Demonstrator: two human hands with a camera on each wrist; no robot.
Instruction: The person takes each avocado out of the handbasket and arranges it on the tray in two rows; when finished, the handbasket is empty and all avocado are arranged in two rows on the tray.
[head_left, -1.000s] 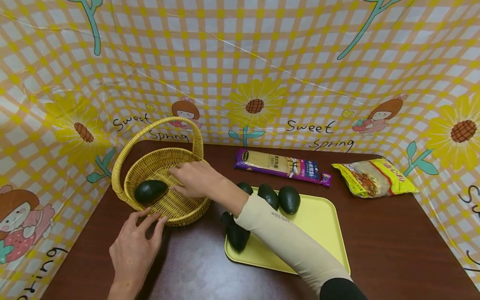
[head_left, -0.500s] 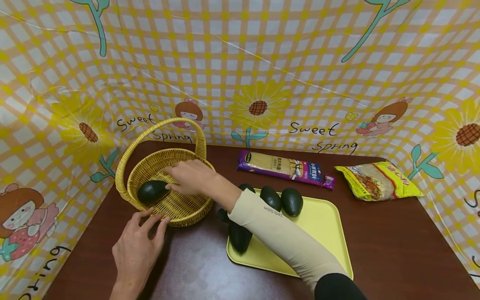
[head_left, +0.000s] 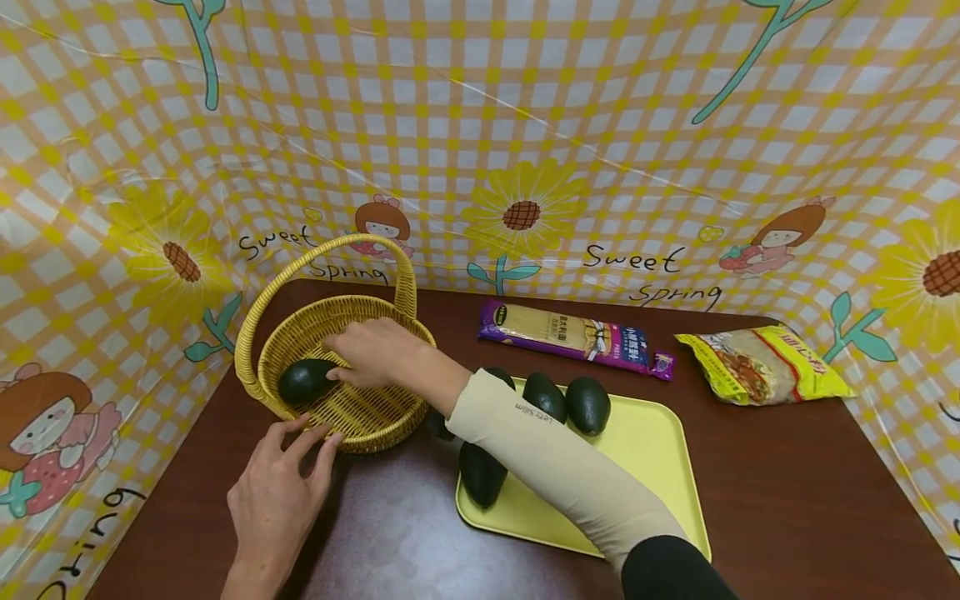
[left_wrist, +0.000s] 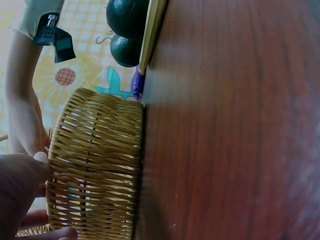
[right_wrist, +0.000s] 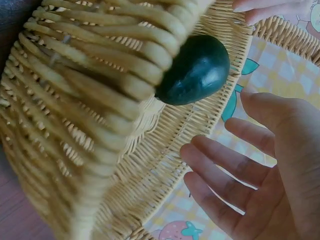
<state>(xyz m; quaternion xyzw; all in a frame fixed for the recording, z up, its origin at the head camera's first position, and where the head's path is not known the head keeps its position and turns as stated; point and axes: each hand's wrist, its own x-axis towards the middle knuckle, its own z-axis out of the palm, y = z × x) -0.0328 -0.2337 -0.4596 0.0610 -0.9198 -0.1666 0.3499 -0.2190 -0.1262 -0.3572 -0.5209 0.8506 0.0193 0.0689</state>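
A dark green avocado (head_left: 306, 382) lies on its side at the left inside a yellow wicker basket (head_left: 375, 437) with a tall arched handle. Over the basket reaches my right hand (head_left: 375, 354), its thumb close beside the avocado's right end. The right wrist view shows those fingers relaxed and spread, a gap between them and the avocado (right_wrist: 197, 70). My left hand (head_left: 277, 492) rests its fingertips on the near left rim. Its thumb touches the rim in the left wrist view. Several more avocados (head_left: 588, 406) lie on a yellow tray (head_left: 652, 450), partly hidden by my right forearm.
Behind the tray lies a purple pasta packet (head_left: 566, 333). A yellow food bag (head_left: 761, 364) is at the back right. A checked, flowered cloth (head_left: 525, 108) rises around the brown table (head_left: 795, 500). A dark device (left_wrist: 55, 37) is strapped at the right wrist.
My right hand has shifted slightly left, bringing its thumb nearer the avocado in the basket. The left hand stays at the rim. The whole head view has drifted a little.
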